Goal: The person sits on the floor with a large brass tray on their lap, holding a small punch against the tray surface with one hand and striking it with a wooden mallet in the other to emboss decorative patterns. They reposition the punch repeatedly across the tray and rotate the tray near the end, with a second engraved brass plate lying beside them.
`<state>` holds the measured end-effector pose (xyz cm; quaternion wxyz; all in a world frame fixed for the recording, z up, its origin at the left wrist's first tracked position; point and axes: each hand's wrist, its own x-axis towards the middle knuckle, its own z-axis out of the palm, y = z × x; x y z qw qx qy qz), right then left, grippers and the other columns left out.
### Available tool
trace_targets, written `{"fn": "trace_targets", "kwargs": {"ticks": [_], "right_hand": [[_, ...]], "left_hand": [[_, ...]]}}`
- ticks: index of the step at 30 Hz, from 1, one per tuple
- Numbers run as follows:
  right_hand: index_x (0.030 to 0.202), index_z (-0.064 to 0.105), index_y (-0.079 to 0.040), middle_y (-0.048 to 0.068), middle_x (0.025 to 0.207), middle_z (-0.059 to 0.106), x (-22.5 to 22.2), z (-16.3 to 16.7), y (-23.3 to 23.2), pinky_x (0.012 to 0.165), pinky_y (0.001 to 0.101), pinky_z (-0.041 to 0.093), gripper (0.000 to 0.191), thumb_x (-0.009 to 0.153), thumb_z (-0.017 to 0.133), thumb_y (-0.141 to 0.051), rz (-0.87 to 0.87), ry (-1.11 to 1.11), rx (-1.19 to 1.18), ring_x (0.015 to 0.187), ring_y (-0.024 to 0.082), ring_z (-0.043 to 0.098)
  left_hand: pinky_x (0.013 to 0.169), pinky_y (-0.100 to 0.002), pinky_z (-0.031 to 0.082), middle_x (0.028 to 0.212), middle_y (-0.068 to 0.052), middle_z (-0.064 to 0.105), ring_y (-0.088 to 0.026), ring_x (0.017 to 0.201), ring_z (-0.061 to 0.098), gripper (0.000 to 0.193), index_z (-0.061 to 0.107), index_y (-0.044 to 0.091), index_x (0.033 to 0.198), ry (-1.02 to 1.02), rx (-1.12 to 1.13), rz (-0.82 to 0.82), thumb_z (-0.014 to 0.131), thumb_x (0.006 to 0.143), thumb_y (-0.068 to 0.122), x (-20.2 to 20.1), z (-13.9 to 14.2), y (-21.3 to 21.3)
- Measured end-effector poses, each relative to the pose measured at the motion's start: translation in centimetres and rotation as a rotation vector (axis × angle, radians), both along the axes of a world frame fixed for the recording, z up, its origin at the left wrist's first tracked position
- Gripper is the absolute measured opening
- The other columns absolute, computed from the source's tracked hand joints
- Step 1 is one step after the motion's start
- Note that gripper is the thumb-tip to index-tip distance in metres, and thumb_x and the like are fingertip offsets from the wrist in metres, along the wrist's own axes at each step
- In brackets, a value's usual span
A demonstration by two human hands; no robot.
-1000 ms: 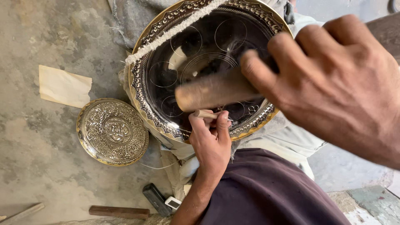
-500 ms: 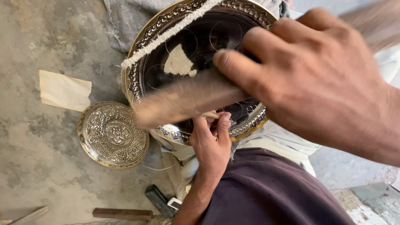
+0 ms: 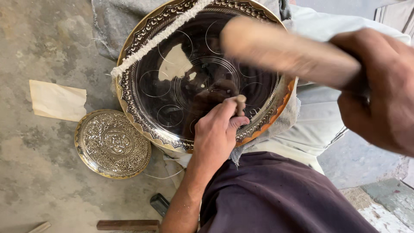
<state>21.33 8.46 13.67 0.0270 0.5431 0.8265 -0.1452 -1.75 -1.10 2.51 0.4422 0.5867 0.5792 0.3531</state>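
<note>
Head view: left hand pins punch inside tray; right hand grips mallet.

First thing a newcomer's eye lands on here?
The large round engraved metal tray fills the centre, propped on the person's lap. The left hand pinches a small punch against its lower rim, while the right hand, near the lens, grips a blurred wooden mallet. A smaller ornate embossed plate lies lower left.

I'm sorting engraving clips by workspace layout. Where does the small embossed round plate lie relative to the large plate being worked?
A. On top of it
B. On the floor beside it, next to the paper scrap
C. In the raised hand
B: the small embossed plate lies flat on the concrete floor beside the large plate, just below the paper scrap.
</note>
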Motion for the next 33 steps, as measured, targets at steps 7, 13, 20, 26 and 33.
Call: {"fn": "trace_targets", "kwargs": {"ticks": [7,13,20,26,33], "right_hand": [[0.122,0.066,0.004,0.023,0.097,0.067,3.0,-2.4,-6.3,0.081,0.0458,0.056,0.053,0.070,0.070,0.010,-0.190,0.030,0.000,0.087,0.038,0.067],[0.119,0.068,0.000,0.017,0.089,0.069,3.4,-5.4,-12.7,0.076,0.0456,0.055,0.050,0.069,0.073,0.000,-0.289,-0.064,0.029,0.079,0.034,0.068],[0.122,0.064,0.000,0.022,0.096,0.069,4.5,-10.0,-17.5,0.080,0.0446,0.055,0.039,0.083,0.068,0.000,-0.436,0.144,0.206,0.086,0.035,0.068],[0.125,0.056,0.000,0.015,0.108,0.074,8.2,-13.5,-16.2,0.084,0.0361,0.055,0.045,0.086,0.074,-0.012,-0.977,0.516,-0.089,0.097,0.021,0.071],[0.116,0.068,0.004,0.020,0.098,0.074,8.2,-16.9,-13.5,0.082,0.0427,0.055,0.044,0.087,0.082,-0.027,-0.926,0.393,-0.092,0.088,0.027,0.071]], "left_hand": [[0.075,-0.036,0.062,0.099,-0.009,0.074,-0.021,0.087,0.079,0.028,0.064,0.009,0.124,0.046,-0.014,-0.328,0.064,0.096,0.003,-0.6,0.6,2.0],[0.069,-0.037,0.062,0.089,-0.009,0.071,-0.023,0.082,0.077,0.032,0.068,0.018,0.124,0.128,-0.025,-0.553,0.058,0.097,0.005,-0.3,1.5,3.1],[0.075,-0.036,0.061,0.094,-0.005,0.074,-0.021,0.087,0.076,0.024,0.070,0.015,0.113,0.172,-0.011,-0.564,0.063,0.094,0.003,-0.9,1.7,2.5],[0.079,-0.026,0.064,0.115,-0.011,0.067,-0.020,0.100,0.072,0.016,0.059,-0.001,0.113,-0.032,0.128,0.450,0.069,0.101,0.001,-6.1,2.1,-5.0],[0.062,-0.024,0.059,0.102,-0.004,0.068,-0.012,0.075,0.069,0.051,0.046,0.001,0.139,-0.096,-0.059,0.755,0.069,0.093,0.006,-4.7,-1.1,-8.8]]}}
